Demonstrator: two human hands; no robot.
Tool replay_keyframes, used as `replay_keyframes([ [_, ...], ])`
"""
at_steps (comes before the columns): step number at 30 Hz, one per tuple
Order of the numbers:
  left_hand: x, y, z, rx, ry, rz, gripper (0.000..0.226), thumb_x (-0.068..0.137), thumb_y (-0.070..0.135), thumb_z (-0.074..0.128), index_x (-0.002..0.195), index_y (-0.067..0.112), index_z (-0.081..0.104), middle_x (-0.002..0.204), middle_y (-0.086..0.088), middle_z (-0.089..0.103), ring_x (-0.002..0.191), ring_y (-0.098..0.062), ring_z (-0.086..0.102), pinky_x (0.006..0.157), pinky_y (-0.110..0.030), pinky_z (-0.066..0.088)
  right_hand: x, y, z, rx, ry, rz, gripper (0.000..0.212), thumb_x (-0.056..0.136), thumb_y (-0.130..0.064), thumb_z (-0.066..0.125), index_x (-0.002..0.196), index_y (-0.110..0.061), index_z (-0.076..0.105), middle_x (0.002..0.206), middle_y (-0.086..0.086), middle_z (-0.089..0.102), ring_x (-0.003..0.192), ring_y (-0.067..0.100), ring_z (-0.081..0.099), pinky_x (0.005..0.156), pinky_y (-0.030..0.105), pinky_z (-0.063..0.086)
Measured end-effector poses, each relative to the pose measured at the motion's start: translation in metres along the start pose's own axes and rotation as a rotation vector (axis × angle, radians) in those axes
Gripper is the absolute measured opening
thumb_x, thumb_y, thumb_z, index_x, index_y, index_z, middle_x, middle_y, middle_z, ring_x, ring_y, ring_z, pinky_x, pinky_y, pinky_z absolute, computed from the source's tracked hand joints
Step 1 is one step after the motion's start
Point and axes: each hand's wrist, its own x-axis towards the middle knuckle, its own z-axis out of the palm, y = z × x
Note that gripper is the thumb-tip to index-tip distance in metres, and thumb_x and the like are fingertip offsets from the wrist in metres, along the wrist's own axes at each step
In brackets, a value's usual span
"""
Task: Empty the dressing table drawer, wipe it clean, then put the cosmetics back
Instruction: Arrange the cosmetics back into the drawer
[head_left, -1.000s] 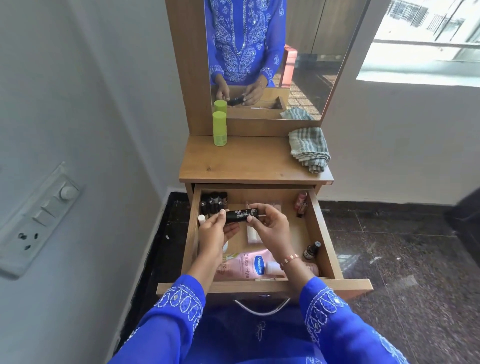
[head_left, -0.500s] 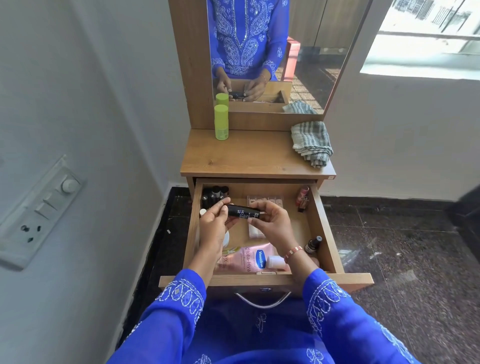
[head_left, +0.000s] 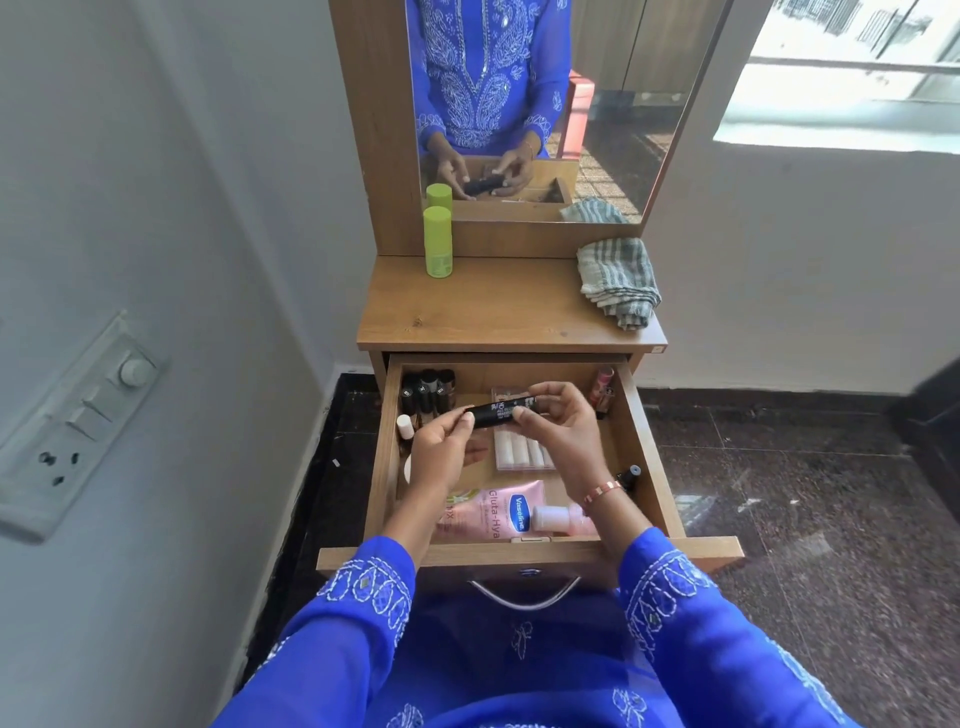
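Both hands (head_left: 509, 441) hold a black tube (head_left: 500, 411) (above the drawer (head_left: 647, 447)).

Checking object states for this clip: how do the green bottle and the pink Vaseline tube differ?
The green bottle stands upright on the tabletop; the pink Vaseline tube lies flat inside the open drawer. The bottle shows in full, while the tube is partly covered by the person's forearms. Neither is being held.

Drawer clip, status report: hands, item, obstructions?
Left hand and right hand both gripping black tube above open drawer. Cosmetics remain inside. Nothing obstructing.
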Motion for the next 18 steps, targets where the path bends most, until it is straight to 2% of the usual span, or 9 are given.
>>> replay_keyframes([
  [3,0.002,-0.003,0.0,0.139,-0.01,0.048,0.031,0.095,0.014,0.046,0.124,0.006,0.054,0.093,-0.006,0.064,0.073,-0.014,0.063,0.059,-0.016,0.054,0.012,-0.019,-0.019,-0.157,0.054,-0.069,0.027,0.076,-0.001,0.071,0.09,-0.016,0.054,0.089,0.01,0.062,0.083,0.026,0.063,0.074,0.032,0.057],
  [6,0.004,-0.004,-0.001,0.193,-0.001,0.058,0.03,0.096,0.015,0.046,0.123,0.007,0.055,0.088,-0.001,0.064,0.075,-0.014,0.063,0.065,-0.02,0.054,0.033,-0.039,-0.038,-0.436,0.145,-0.139,0.027,0.076,-0.006,0.073,0.094,-0.013,0.055,0.079,-0.002,0.059,0.071,0.013,0.059,0.062,0.014,0.05],
  [7,0.004,-0.004,-0.001,0.198,0.001,0.058,0.03,0.096,0.015,0.046,0.122,0.007,0.055,0.087,-0.001,0.064,0.075,-0.014,0.063,0.067,-0.021,0.054,0.04,-0.043,-0.043,-0.554,0.168,-0.152,0.026,0.076,-0.006,0.073,0.096,-0.012,0.057,0.08,-0.001,0.06,0.071,0.013,0.058,0.063,0.015,0.05],
  [9,0.004,-0.005,-0.001,0.195,0.002,0.055,0.029,0.095,0.014,0.046,0.121,0.006,0.056,0.086,0.0,0.064,0.075,-0.014,0.063,0.069,-0.024,0.054,0.052,-0.045,-0.053,-0.783,0.172,-0.179,0.027,0.076,-0.004,0.071,0.101,-0.006,0.061,0.094,0.009,0.064,0.083,0.024,0.062,0.075,0.027,0.052],
  [11,0.004,-0.005,-0.001,0.191,0.003,0.057,0.028,0.095,0.013,0.046,0.12,0.006,0.057,0.085,-0.001,0.063,0.075,-0.015,0.063,0.071,-0.026,0.053,0.059,-0.041,-0.06,-0.991,0.123,-0.212,0.026,0.076,-0.002,0.067,0.102,-0.004,0.063,0.102,0.015,0.064,0.093,0.03,0.06,0.079,0.03,0.046],
  [18,0.004,-0.006,-0.003,0.194,0.01,0.048,0.027,0.095,0.013,0.045,0.119,0.008,0.057,0.087,-0.002,0.064,0.076,-0.015,0.063,0.072,-0.026,0.053,0.06,-0.024,-0.062,-1.359,0.004,-0.234,0.029,0.083,-0.011,0.06,0.112,-0.011,0.061,0.109,0.01,0.06,0.107,0.03,0.055,0.082,0.038,0.048],
])
